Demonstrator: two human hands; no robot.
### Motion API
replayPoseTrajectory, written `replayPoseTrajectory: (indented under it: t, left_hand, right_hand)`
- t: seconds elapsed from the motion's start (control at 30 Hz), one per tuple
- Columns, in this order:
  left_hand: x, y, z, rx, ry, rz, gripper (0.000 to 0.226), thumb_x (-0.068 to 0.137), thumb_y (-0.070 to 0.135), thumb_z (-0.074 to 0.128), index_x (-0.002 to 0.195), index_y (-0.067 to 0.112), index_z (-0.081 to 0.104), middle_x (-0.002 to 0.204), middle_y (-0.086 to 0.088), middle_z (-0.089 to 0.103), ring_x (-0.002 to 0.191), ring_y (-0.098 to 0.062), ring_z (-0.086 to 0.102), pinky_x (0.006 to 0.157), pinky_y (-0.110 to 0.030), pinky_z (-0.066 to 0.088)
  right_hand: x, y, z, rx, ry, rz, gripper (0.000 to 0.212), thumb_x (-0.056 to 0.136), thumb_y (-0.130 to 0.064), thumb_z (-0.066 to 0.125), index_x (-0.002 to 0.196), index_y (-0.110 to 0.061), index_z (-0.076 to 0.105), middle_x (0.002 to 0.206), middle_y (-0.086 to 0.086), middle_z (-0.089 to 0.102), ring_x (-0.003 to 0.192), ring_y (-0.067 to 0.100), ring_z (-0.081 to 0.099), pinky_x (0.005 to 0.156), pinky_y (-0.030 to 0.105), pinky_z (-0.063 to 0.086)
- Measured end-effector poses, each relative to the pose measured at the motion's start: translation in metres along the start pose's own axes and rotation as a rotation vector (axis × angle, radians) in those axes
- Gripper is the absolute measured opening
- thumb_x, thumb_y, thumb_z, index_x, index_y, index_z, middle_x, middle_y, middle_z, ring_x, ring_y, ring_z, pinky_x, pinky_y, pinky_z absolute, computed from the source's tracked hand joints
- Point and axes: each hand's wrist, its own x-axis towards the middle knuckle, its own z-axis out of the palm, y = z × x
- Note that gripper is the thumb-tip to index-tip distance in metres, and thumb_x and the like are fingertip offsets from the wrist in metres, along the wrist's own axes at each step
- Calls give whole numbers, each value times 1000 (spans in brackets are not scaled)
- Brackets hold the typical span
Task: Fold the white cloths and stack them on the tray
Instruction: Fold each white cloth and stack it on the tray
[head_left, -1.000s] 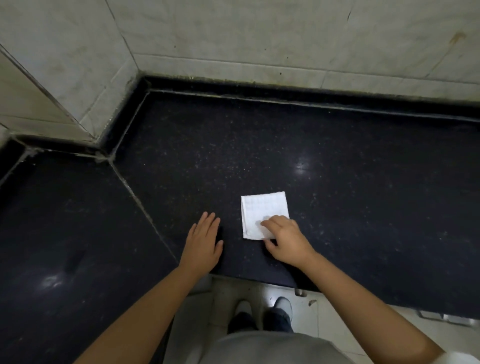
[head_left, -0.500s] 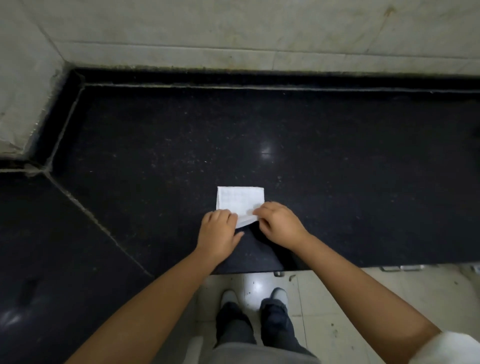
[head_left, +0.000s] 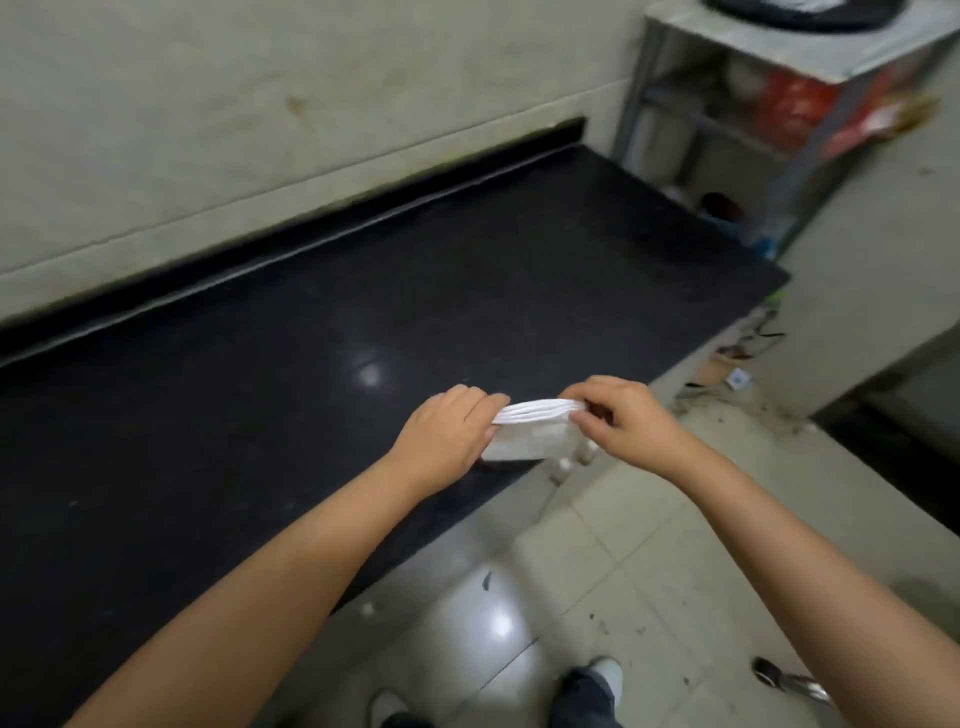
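Head view: folded white cloth (head_left: 535, 428) held in the air between both hands, over the near edge of the black counter (head_left: 260, 405). Left hand (head_left: 447, 439) grips the cloth's left end, fingers (head_left: 480, 402) curled closed over the top fold. Right hand (head_left: 626, 415) pinches the right end, thumb and fingers closed on the stacked layers. Cloth's upper edge shows several layered folds; lower part hangs just below the fingers, clear of the counter surface. Counter beyond the fingers is bare, with a light reflection on it. Tiled floor (head_left: 597, 571) below the hands; person's shoes at the bottom of the frame. Shelf unit (head_left: 753, 114) stands well beyond the right-hand fingers, at the counter's far end; contents blurred. No tray seen.
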Motion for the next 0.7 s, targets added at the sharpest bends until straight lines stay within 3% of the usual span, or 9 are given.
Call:
replayPoseTrajectory:
  t: [0.1,0.17,0.23,0.33,0.43,0.57,0.7]
  left_hand:
    - [87,47,20,-54,-39,111,17,82,27,41,96,17,46,67,-3,61,54,-22,59,43,-21,44]
    - [141,74,32,-97,-82,144,14,83,28,43,94,19,46,68,-4,61,55,-23,61,41,-22,46]
    - [191,101,40,-150,-114,126,17,85,30,44,95,20,51,74,-5,62,60,-23,63,43,-23,48]
    - [264,132,47,-247,-140,46,22,91,24,51,107,11,61,95,-9,62,84,-27,62,65,-34,49]
    - [334,151,58,-311,-151,28,23,92,16,55,112,8,61,105,-9,61,99,-24,56,82,-34,44]
    - [428,162,78,-330,-103,65,22,90,13,56,110,6,63,102,-9,63,98,-22,56,80,-25,38]
    - [526,157,103,-290,-60,83,20,91,13,55,108,8,63,93,-3,61,95,-20,55,72,-18,30]
  right_hand:
    - [-22,63,-68,-63,73,26,19,80,-4,57,96,-1,68,80,11,64,70,-1,48,69,-1,34]
    - [-34,99,-114,-92,130,59,19,79,3,60,97,-1,69,88,16,67,74,15,53,68,11,38]
    - [-41,130,-159,-100,178,95,20,79,3,60,97,-2,69,90,15,68,77,19,56,72,25,41]
    - [-43,170,-214,-64,251,138,18,81,1,59,97,-2,68,86,3,62,78,13,54,65,19,38]
    - [-36,211,-263,-21,311,192,16,84,-1,56,96,-4,68,85,0,60,63,4,55,56,8,40]
    - [-5,270,-322,70,395,226,16,83,5,53,91,-1,66,73,8,62,44,-8,56,49,3,43]
    - [50,328,-383,75,456,216,23,81,7,53,81,-14,63,62,3,62,47,1,58,52,12,48]
